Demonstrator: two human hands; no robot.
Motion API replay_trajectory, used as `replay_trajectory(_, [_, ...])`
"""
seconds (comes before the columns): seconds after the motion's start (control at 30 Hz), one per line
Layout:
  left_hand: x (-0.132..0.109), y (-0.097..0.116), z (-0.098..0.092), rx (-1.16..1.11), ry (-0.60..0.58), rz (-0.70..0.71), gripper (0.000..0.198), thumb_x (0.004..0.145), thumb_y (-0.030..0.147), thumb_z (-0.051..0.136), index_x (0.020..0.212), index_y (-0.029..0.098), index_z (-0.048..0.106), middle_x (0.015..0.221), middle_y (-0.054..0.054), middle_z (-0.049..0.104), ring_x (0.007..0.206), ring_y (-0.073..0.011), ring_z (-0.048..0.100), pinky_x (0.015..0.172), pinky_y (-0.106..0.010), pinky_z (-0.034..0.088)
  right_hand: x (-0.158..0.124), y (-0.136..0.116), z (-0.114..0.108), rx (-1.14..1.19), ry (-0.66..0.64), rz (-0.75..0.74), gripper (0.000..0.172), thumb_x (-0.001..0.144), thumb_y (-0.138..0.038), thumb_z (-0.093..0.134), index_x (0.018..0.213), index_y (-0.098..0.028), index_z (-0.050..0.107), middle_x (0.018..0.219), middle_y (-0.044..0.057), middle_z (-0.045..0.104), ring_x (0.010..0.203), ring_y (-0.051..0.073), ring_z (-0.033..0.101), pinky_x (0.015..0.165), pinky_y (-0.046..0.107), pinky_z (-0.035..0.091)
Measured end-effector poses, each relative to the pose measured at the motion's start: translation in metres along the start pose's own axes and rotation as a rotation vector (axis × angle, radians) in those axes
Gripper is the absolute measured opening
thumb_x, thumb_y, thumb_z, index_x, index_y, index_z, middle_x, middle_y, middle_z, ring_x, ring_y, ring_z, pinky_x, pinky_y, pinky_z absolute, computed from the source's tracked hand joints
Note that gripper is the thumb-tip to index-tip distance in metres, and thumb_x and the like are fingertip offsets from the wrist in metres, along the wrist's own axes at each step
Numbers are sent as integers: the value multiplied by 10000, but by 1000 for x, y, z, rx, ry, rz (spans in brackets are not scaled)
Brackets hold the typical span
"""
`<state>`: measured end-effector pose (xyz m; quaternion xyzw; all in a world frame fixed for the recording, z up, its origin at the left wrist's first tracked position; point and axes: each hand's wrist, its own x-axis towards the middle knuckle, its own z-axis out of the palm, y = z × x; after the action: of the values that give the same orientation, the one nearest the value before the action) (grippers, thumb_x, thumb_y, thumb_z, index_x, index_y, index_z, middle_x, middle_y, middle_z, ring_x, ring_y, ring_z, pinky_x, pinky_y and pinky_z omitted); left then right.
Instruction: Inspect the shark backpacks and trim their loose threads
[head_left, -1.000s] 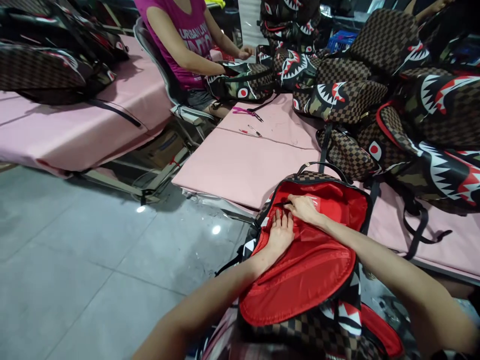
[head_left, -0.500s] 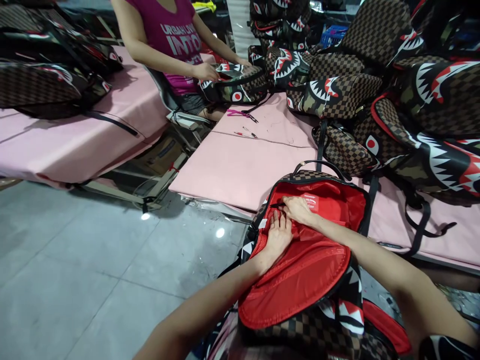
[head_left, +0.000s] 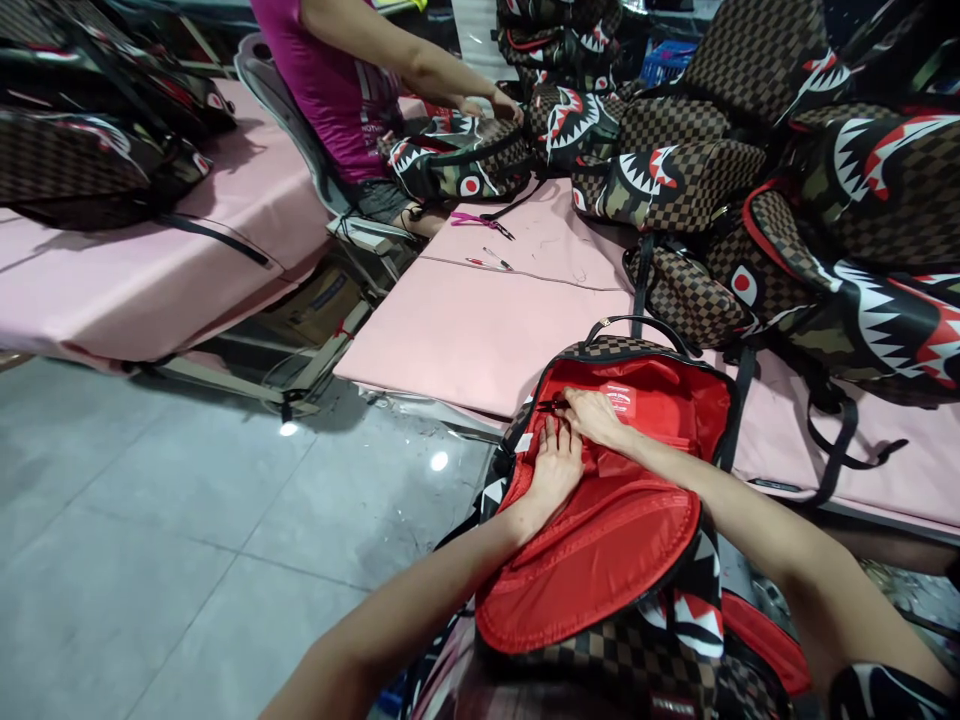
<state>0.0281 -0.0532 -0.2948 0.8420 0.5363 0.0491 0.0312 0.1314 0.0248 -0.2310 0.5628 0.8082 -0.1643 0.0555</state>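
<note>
An open backpack [head_left: 645, 637] with brown-and-black checks and a bright red lining [head_left: 592, 570] lies in front of me, its flap folded down toward me. Inside it, my right hand [head_left: 594, 416] is closed around small black thread snips [head_left: 551, 406], whose tips point left. The grip is partly hidden by the fingers. Just below the snips, my left hand [head_left: 556, 470] lies on the red lining with its fingers stretched out. A white tag [head_left: 523, 442] shows at the left edge of the opening, and a printed label [head_left: 619, 400] is on the inner back wall.
A pink-covered table [head_left: 450, 330] carries pink-handled pliers [head_left: 480, 224], pens [head_left: 489, 262] and several shark-mouth backpacks [head_left: 675, 190] piled right. Across it, a co-worker [head_left: 330, 90] sits handling another backpack [head_left: 465, 165]. More bags [head_left: 90, 170] lie on the left table.
The snips' tips now look parted inside the bag; my hands have barely moved. The co-worker has leaned and reached further right over their backpack. My view has shifted slightly.
</note>
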Motion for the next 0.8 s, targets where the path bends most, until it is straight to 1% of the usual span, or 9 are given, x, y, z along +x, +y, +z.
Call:
replay_trajectory(0.13, [0, 0, 4, 5, -3, -5, 610, 821, 289, 570, 1336, 28, 372, 1336, -286, 417, 1314, -392, 281, 1006, -532, 358, 2, 0, 0, 1, -12, 9, 312, 918, -292, 364, 1158, -164, 518, 1027, 114, 674, 912, 221, 633, 699, 267, 405])
replay_trajectory(0.23, [-1, 0, 2, 1, -1, -2, 608, 833, 324, 555, 1327, 16, 379, 1320, -285, 435, 1317, -391, 276, 1007, -513, 363, 1, 0, 0, 7, -14, 12, 315, 935, -304, 332, 1158, -176, 515, 1051, 96, 671, 930, 207, 630, 702, 259, 403])
replay_trajectory(0.33, [-1, 1, -2, 3, -6, -2, 568, 832, 282, 547, 1298, -11, 408, 1295, -293, 455, 1298, -400, 311, 998, -492, 376, -3, -1, 1, -2, -20, -4, 304, 932, -337, 352, 1142, -195, 520, 1049, 78, 670, 923, 201, 629, 686, 250, 399])
replay_trajectory(0.43, [-3, 0, -6, 7, -25, 1, 535, 814, 230, 547, 1269, -29, 437, 1285, -283, 471, 1270, -400, 357, 987, -462, 398, -8, -6, 0, -33, -21, -15, 270, 910, -306, 384, 1093, -188, 542, 1017, 90, 666, 900, 211, 627, 661, 251, 393])
replay_trajectory(0.53, [-5, -2, -8, -8, -41, 4, 547, 814, 236, 539, 1280, -27, 428, 1306, -255, 467, 1271, -378, 366, 986, -432, 411, -10, -10, -3, -61, -30, -19, 249, 889, -256, 393, 1059, -182, 561, 984, 100, 664, 879, 217, 627, 655, 256, 392])
replay_trajectory(0.63, [-6, -4, -9, -13, -61, 0, 533, 827, 242, 516, 1286, -14, 428, 1318, -238, 465, 1271, -365, 371, 942, -404, 456, -11, -13, -6, -74, -43, -32, 248, 877, -247, 404, 1046, -184, 574, 958, 99, 669, 859, 229, 632, 656, 270, 397])
replay_trajectory(0.8, [-5, -5, -8, 14, -74, 17, 483, 836, 203, 486, 1266, -16, 453, 1284, -240, 496, 1244, -365, 406, 893, -404, 489, -6, -14, -10, -83, -68, -43, 258, 870, -257, 413, 1031, -185, 601, 976, 117, 674, 878, 242, 632, 690, 287, 404])
